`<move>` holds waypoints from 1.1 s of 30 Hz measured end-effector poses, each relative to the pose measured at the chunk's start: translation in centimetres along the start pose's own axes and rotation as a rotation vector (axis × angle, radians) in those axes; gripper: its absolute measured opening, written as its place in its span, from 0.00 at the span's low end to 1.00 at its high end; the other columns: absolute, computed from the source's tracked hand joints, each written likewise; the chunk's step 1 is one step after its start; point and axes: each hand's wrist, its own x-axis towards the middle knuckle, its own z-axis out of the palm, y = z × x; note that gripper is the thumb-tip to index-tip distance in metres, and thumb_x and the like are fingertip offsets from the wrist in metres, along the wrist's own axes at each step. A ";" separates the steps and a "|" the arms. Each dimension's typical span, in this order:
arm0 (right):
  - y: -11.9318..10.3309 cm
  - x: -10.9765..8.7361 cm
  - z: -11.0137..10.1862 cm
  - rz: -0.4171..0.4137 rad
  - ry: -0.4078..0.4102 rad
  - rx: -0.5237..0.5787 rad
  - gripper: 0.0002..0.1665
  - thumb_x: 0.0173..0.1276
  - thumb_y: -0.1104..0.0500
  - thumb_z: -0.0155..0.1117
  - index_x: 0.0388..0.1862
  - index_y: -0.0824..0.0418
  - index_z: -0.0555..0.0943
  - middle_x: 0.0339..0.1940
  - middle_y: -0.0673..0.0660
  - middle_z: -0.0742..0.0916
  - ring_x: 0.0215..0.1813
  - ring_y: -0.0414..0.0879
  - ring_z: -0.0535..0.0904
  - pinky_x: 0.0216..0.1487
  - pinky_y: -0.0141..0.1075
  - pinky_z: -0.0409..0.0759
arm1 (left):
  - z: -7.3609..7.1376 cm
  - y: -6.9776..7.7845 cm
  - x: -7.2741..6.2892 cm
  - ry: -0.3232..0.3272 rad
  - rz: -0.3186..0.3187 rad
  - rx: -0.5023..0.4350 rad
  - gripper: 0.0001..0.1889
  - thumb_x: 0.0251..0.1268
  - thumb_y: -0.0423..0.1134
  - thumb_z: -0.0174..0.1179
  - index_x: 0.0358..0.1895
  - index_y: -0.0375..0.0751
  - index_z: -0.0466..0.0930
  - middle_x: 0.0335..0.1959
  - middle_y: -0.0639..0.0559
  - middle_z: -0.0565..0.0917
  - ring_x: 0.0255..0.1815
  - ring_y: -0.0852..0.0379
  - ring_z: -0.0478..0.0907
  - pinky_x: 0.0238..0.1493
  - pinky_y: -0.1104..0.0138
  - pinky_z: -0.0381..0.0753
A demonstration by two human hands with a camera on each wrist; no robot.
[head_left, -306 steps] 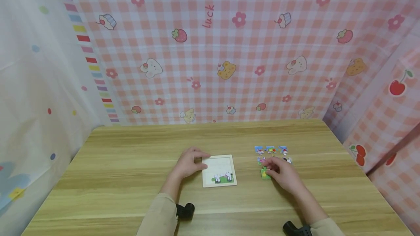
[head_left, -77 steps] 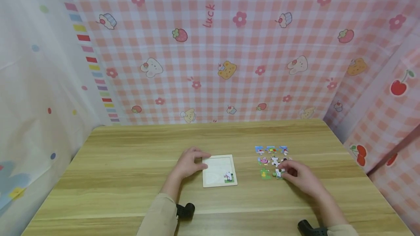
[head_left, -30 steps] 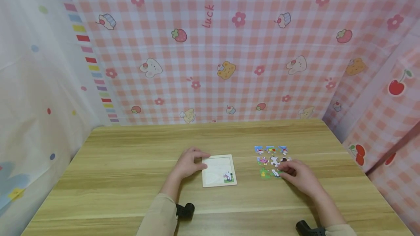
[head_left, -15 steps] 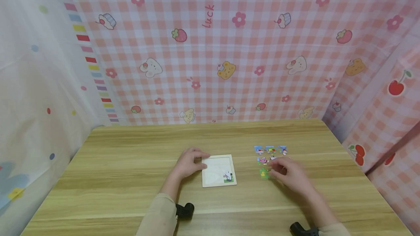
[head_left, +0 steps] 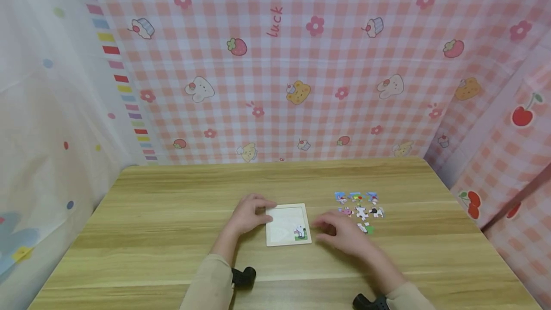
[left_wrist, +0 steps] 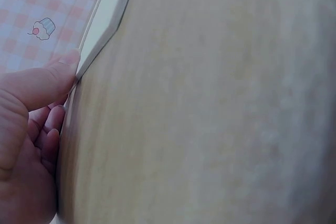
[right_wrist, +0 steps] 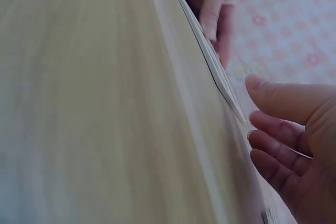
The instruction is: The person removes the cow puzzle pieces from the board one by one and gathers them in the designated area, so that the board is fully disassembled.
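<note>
The shallow square wooden puzzle tray (head_left: 280, 244) lies on the table, its inside pale and mostly bare. One jigsaw piece (head_left: 300, 232), white animal on green, sits in its lower right corner. My left hand (head_left: 248, 214) holds the tray's upper left corner between thumb and forefinger; the left wrist view shows the thumb (left_wrist: 52, 80) at the edge. Just right of the tray is my right hand (head_left: 344, 234), fingers bent loosely and thumb apart. In the right wrist view nothing shows between the right hand's thumb and fingers (right_wrist: 281, 129).
Several loose jigsaw pieces (head_left: 361, 212) lie in rows right of the tray; my right hand covers part of the lowest row, including the duck piece's place. Both wrists wear black cameras (head_left: 244, 277). A pink checked cloth (head_left: 275, 118) hangs behind the wooden table (head_left: 172, 233).
A white-and-green piece has gone from the tray to the lowest row, where my right hand set it down. That hand has since moved left to the tray. My left hand stays put.
</note>
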 end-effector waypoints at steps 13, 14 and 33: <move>-1.3 2.2 1.9 -0.057 -0.047 -0.034 0.20 0.56 0.59 0.78 0.49 0.57 0.86 0.50 0.52 0.83 0.44 0.43 0.77 0.45 0.36 0.79 | -0.1 -0.1 -0.1 -0.002 0.017 0.012 0.17 0.58 0.37 0.72 0.52 0.47 0.87 0.51 0.47 0.79 0.55 0.45 0.71 0.60 0.49 0.69; -1.3 2.3 2.0 -0.061 -0.048 -0.042 0.20 0.55 0.59 0.78 0.49 0.57 0.86 0.50 0.51 0.83 0.44 0.43 0.77 0.45 0.36 0.78 | 0.0 -0.1 -0.1 -0.003 0.021 0.014 0.18 0.58 0.37 0.72 0.52 0.47 0.87 0.51 0.47 0.79 0.55 0.45 0.71 0.60 0.49 0.69; -1.3 3.1 2.4 -0.060 -0.116 -0.068 0.16 0.55 0.55 0.79 0.43 0.52 0.86 0.47 0.46 0.82 0.41 0.40 0.72 0.44 0.37 0.72 | 0.1 -0.2 0.0 0.013 0.018 0.005 0.17 0.57 0.36 0.72 0.51 0.47 0.88 0.50 0.48 0.79 0.54 0.46 0.72 0.59 0.49 0.70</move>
